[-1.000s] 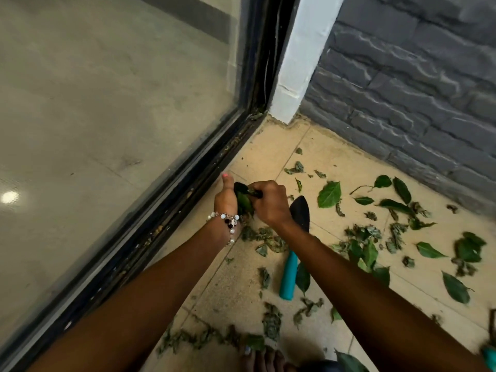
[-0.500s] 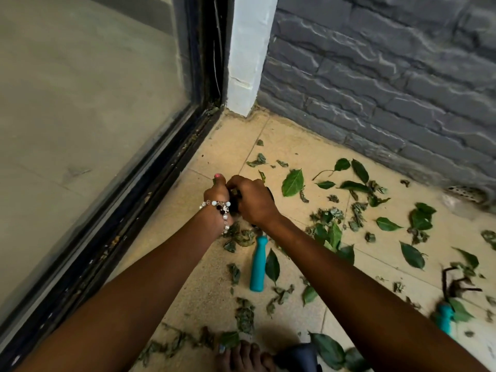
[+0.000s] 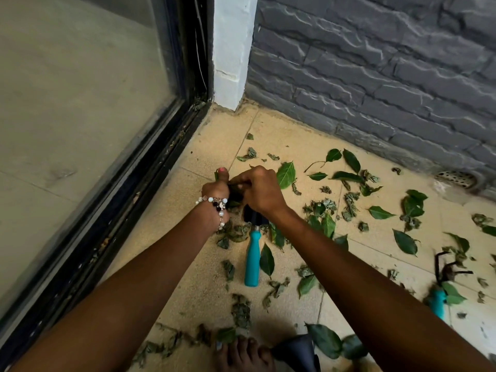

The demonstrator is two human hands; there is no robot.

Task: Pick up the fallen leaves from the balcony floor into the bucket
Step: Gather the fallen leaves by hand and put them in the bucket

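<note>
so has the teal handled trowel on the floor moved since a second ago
No. The trowel lies at the same spot among the same leaves on the tiles; only the camera swung.

We are looking down at a home balcony, in its corner. Beige speckled floor tiles [image 3: 281,135] are running up to a grey wall [image 3: 375,63] clad in rough stone-look bricks, and a white-painted pillar [image 3: 232,49] is standing where that wall meets a black-framed sliding glass door [image 3: 80,103] with grit lying in its track [image 3: 171,146]. A perforated metal floor drain [image 3: 455,179] is sitting at the wall's foot, marking this as an outdoor, wash-down surface. Green and dried leaves [image 3: 349,208] are littering the tiles, and two teal-handled garden hand tools [image 3: 252,264] [image 3: 437,302] are lying among them. A bare foot [image 3: 241,355] is showing at the bottom edge, fitting a domestic setting.
</note>
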